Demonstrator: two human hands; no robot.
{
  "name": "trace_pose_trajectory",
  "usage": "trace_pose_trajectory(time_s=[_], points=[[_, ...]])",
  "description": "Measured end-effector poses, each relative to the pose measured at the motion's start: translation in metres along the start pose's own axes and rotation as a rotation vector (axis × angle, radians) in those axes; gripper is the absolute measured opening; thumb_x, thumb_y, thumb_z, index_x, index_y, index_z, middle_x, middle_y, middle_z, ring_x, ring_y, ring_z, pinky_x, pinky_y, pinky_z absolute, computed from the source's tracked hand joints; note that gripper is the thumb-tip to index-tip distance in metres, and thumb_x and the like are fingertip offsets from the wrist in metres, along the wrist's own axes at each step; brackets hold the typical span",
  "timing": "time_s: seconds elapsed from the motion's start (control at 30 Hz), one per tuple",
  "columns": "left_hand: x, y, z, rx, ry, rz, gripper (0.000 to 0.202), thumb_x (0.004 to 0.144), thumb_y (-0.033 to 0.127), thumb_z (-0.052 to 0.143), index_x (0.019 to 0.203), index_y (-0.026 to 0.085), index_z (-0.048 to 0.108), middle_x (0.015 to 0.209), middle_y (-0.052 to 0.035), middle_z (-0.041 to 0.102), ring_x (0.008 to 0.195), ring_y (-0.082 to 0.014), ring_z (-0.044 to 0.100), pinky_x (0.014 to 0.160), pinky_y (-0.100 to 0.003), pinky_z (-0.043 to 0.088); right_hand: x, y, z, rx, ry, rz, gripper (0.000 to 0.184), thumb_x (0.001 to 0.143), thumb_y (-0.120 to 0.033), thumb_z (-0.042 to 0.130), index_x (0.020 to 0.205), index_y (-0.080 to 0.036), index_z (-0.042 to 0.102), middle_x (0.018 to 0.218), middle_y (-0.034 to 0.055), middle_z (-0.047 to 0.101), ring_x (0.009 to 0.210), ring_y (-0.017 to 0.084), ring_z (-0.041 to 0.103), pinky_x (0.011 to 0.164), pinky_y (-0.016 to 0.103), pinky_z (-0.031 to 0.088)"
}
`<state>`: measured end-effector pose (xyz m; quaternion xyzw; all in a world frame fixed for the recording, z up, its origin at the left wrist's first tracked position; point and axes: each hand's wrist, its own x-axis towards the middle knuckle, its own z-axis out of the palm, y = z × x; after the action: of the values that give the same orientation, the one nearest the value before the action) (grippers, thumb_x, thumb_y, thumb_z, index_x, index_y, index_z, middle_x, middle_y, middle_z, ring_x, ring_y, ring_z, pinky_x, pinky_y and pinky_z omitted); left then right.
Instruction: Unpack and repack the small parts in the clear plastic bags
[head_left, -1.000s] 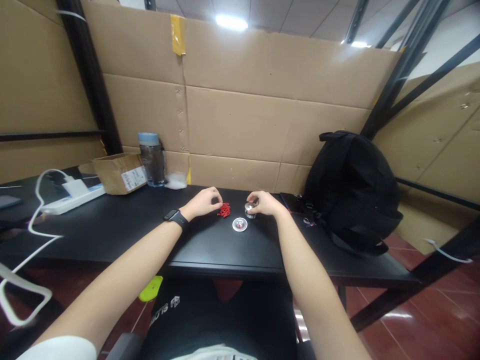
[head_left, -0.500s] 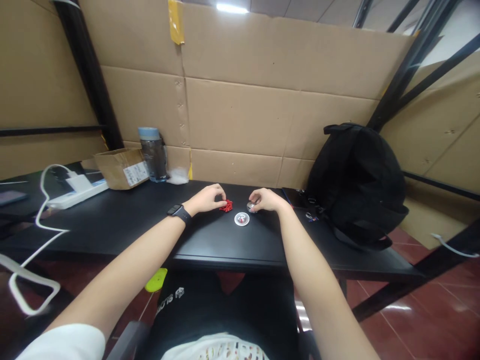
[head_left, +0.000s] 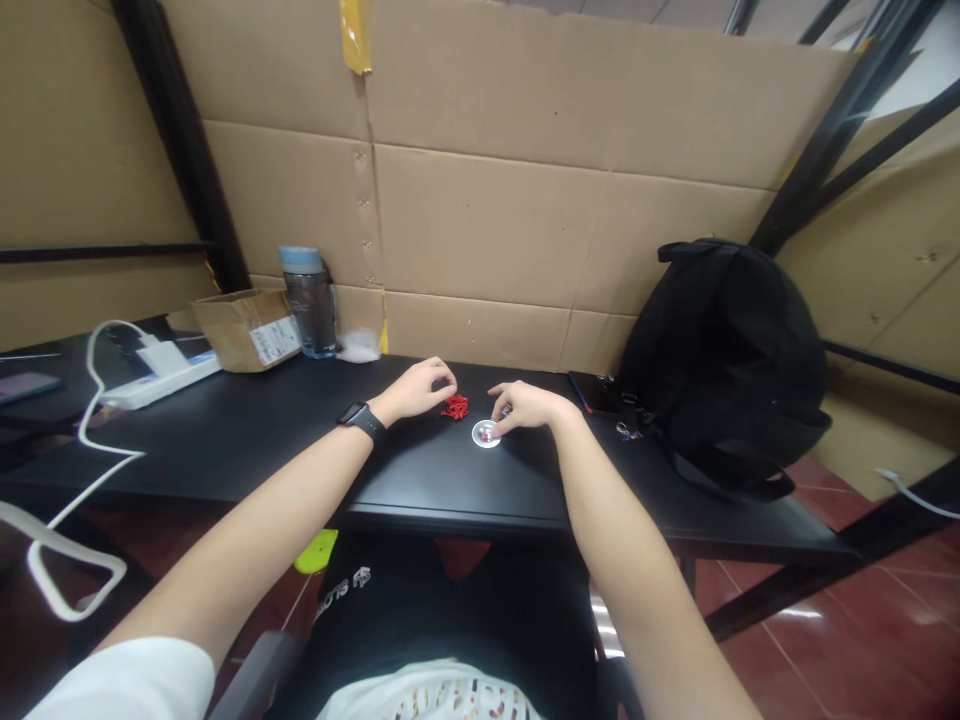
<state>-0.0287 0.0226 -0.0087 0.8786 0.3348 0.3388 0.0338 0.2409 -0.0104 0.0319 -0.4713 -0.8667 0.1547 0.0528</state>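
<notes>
My left hand [head_left: 420, 388], with a black watch on its wrist, hovers at the left edge of a small pile of red pieces [head_left: 454, 406] on the black table [head_left: 247, 440]; its fingertips are pinched together and whatever is in them is too small to see. My right hand [head_left: 525, 406] rests curled over the far right side of a small round silver dish [head_left: 486, 434], which has something red inside. A silver object shows only as a sliver under those fingers, and I cannot make it out.
A black backpack [head_left: 727, 360] stands at the right of the table with a dark phone [head_left: 592, 392] and keys [head_left: 625, 430] beside it. At the back left are a water bottle [head_left: 306, 300], a cardboard box [head_left: 244, 328], a white power strip [head_left: 157, 380] and its cable. Cardboard walls close the rear.
My right hand has moved slightly left and down, from the silver cylinder to the dish's edge, and the cylinder is now mostly hidden. The left hand stays by the red pile. The camera tilted down.
</notes>
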Motion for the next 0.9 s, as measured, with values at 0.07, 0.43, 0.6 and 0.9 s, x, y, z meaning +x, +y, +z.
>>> trace_pose_trajectory(time_s=[0.07,0.43,0.6,0.9], points=[[0.0,0.0,0.0,-0.002,0.002,0.009,0.018,0.092,0.034,0.06,0.093,0.021,0.073,0.099,-0.0057,0.064,0.088,-0.0196,0.064,0.085,-0.034,0.051,0.001,-0.003,0.002,-0.02,-0.007,0.002,0.023,0.066,-0.044,0.088,0.08,-0.027,0.083,0.15,0.0039,0.054,0.136,0.038,0.048,0.102,0.041,0.046],[0.003,0.024,-0.003,-0.043,0.089,0.147,0.015,0.092,0.033,0.063,0.093,0.022,0.073,0.099,-0.0046,0.062,0.093,-0.0191,0.063,0.09,-0.034,0.05,0.016,-0.002,0.007,0.226,0.369,-0.075,0.026,0.086,-0.03,0.068,0.064,-0.019,0.076,0.134,0.0079,0.065,0.114,0.026,0.064,0.101,0.037,0.047],[0.004,0.037,0.004,-0.062,0.094,0.175,0.018,0.093,0.039,0.065,0.093,0.022,0.072,0.103,-0.0047,0.061,0.095,-0.0189,0.062,0.091,-0.034,0.051,0.023,-0.005,0.012,0.323,0.407,-0.12,0.028,0.088,-0.033,0.065,0.068,-0.019,0.078,0.128,0.0083,0.068,0.107,0.024,0.067,0.099,0.037,0.048],[0.005,0.04,0.01,-0.075,0.12,0.186,0.012,0.094,0.031,0.062,0.097,0.022,0.07,0.111,-0.0062,0.06,0.102,-0.0205,0.061,0.095,-0.036,0.051,0.026,-0.008,0.021,0.594,0.308,-0.205,0.035,0.09,-0.047,0.06,0.08,-0.017,0.075,0.076,0.0034,0.072,0.071,0.016,0.065,0.072,0.027,0.051]])
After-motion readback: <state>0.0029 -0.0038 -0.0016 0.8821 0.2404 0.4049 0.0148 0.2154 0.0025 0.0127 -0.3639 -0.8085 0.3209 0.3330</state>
